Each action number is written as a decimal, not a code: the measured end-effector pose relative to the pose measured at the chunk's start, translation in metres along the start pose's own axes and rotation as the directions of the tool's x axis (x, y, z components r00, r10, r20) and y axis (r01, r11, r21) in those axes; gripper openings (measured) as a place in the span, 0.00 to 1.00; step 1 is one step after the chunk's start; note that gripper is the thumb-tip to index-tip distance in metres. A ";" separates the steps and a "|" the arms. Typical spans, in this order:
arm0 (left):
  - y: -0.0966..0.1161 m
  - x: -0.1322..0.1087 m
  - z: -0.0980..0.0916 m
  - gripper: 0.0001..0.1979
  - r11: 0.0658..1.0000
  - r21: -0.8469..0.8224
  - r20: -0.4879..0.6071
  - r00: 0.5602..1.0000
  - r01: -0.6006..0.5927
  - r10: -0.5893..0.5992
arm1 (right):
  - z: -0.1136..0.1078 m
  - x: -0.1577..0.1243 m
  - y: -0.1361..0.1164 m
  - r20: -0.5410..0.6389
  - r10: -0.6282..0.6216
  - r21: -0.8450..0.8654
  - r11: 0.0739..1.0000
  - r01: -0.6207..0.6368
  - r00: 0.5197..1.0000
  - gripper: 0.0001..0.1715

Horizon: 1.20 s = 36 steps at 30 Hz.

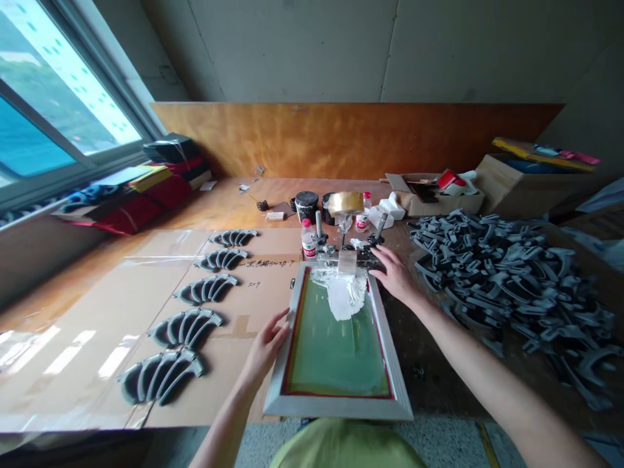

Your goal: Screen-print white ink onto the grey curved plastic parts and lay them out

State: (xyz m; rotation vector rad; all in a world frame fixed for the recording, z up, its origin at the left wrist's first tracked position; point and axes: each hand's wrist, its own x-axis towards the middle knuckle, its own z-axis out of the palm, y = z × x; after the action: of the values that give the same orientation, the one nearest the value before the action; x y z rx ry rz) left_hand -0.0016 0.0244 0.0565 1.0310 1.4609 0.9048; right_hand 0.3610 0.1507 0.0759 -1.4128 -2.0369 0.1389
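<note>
A screen-printing frame (398,390) with a silver metal border and green mesh lies flat before me. White ink (347,302) is spread on its far end, beneath a pale squeegee-like block (347,262). The frame's far edge meets a metal hinge clamp (331,255) with upright posts. My left hand (267,341) is at the frame's left side, fingertips against the border, thumb and fingers apart. My right hand (396,276) reaches to the far right corner, fingers spread beside the clamp's right knob. Neither hand visibly grips anything. Whatever lies under the mesh is hidden.
Grey curved parts (163,377) stand in several groups on cardboard (234,383) at left. A large heap of similar grey parts (517,292) covers the right side. Behind the clamp are a red-capped bottle (308,240), a black tub (307,207), tape (345,203) and an open carton (441,205).
</note>
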 end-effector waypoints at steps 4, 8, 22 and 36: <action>-0.044 0.014 0.014 0.48 0.999 -0.031 -0.044 0.999 0.028 -0.030 | 0.031 0.032 -0.044 0.242 -0.049 -0.142 0.986 0.086 0.969 0.35; -0.056 0.021 0.015 0.46 0.999 -0.033 -0.032 0.999 0.041 -0.042 | 0.044 0.041 -0.057 0.462 0.138 -0.267 0.964 -0.011 0.876 0.16; -0.064 0.020 0.014 0.42 0.998 -0.028 -0.005 0.998 0.055 -0.055 | 0.048 -0.033 -0.057 0.416 -0.247 -0.099 0.944 0.314 0.875 0.15; -0.061 0.020 0.015 0.42 0.997 -0.060 -0.047 0.998 0.043 -0.046 | 0.044 -0.038 -0.058 0.320 -0.296 -0.088 0.937 0.339 0.900 0.16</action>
State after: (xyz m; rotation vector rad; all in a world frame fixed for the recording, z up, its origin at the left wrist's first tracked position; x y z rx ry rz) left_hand 0.0048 0.0232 -0.0087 0.9356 1.4827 0.9415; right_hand 0.2980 0.1055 0.0489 -1.1717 -2.5494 0.0739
